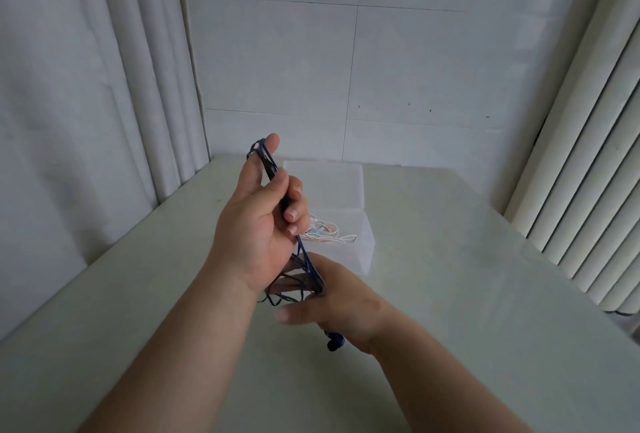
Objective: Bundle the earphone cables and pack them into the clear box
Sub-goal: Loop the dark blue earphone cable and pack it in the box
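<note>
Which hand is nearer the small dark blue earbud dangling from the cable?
Right. The right hand is just above the small dark blue earbud, which hangs by its wrist. The left hand is raised well above it, gripping the thin dark blue cable.

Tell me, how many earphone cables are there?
2. A dark blue cable runs from the left hand to the right hand; a pale tangle lies in the clear box and may hide more.
</note>
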